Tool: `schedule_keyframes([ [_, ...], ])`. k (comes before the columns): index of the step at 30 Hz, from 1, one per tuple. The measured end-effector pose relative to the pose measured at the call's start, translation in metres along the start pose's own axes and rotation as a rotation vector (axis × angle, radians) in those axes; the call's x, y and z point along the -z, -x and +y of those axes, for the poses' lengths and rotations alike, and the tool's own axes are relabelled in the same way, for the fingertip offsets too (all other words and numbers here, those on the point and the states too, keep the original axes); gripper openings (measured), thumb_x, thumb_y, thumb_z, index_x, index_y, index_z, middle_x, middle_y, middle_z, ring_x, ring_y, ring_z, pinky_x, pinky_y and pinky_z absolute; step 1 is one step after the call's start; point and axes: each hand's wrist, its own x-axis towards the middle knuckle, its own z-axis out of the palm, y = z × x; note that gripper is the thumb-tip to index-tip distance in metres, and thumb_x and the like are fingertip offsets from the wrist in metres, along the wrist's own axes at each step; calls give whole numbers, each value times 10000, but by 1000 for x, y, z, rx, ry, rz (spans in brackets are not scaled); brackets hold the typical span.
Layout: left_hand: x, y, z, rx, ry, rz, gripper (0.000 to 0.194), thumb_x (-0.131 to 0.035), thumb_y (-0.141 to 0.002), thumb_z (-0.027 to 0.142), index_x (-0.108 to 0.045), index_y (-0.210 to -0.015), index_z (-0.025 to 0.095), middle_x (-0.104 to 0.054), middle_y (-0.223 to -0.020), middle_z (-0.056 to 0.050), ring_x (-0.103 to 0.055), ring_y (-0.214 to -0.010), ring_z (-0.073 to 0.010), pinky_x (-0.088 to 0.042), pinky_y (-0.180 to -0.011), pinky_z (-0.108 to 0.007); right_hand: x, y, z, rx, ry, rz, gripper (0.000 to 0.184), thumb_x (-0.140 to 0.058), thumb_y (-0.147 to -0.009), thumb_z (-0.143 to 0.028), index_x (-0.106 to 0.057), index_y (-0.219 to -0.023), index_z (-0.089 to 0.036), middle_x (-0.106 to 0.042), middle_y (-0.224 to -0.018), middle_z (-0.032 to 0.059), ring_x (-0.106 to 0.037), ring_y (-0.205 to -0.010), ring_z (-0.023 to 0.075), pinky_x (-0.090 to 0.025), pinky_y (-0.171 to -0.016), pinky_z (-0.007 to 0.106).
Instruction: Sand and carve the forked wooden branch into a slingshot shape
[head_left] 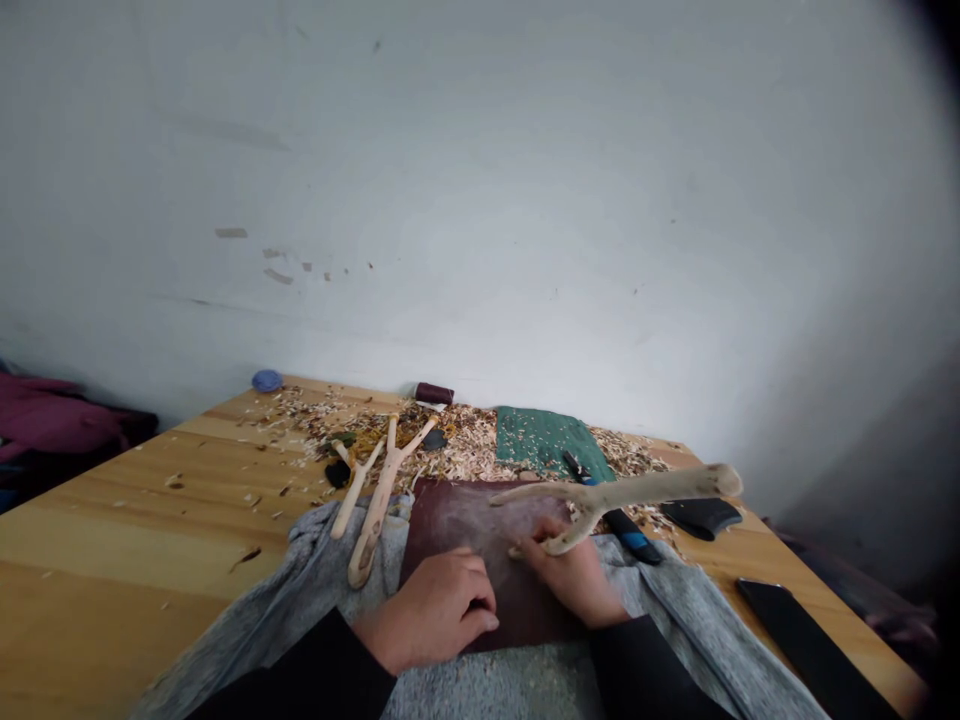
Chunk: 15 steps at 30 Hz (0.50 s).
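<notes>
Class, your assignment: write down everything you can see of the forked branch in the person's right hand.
The forked branch is pale, bark-free wood with a dry look and a roughly Y-shaped form. Its thickest limb rises to the right and ends in a blunt, knobbly tip. A thin prong points left, above a dark reddish leather sheet, while a curved limb runs down into the right hand. That hand's fingers wrap this limb, holding the branch tilted. Whether the branch also touches the leather cannot be told.

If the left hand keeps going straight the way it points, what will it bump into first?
Probably the right hand, which grips a forked stick. The left hand points across the dark red mat toward it, though depth is hard to judge here.
</notes>
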Motion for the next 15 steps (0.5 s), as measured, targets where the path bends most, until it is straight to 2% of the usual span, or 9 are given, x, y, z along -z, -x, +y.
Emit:
schedule_keyframes([
  [3, -2, 0, -1, 10, 2, 3, 64, -667, -816, 228, -731, -819, 226, -693, -830, 1, -614, -851, -174, -426, -827, -293, -9, 11, -17, -34, -300, -313, 292, -604, -757, -443, -485, -612, -219, -481, -474, -50, -452, -410, 109, -311, -395, 213],
  [5, -2, 1, -1, 6, 9, 10, 71, -660, -822, 231, -731, -822, 229, -698, -844, 0, -618, -860, -176, -422, -853, -303, -13, 14, -22, -58, -376, -377, 303, -612, -748, -467, -489, -631, -215, -496, -488, -48, -456, -388, 104, -308, -374, 209],
  [8, -2, 0, -1, -14, 3, 8, 72, -659, -825, 239, -728, -808, 226, -695, -821, 0, -610, -845, -176, -431, -775, -282, -11, 8, -13, -87, -245, -209, 310, -586, -755, -447, -466, -578, -224, -501, -460, -36, -481, -376, 123, -333, -372, 223],
  [12, 1, 0, 1, -21, -2, 10, 67, -666, -820, 227, -729, -799, 223, -691, -791, 5, -605, -818, -169, -424, -732, -273, 2, -8, 15, -130, -94, 26, 312, -524, -776, -400, -410, -531, -243, -478, -436, -23, -486, -394, 143, -346, -413, 246],
  [15, 3, 0, 3, -14, 7, 10, 69, -664, -824, 225, -728, -798, 225, -695, -795, 5, -607, -820, -169, -424, -733, -275, 9, -13, 25, -121, -38, 104, 295, -520, -761, -397, -395, -539, -248, -456, -458, -27, -476, -435, 147, -337, -442, 249],
])
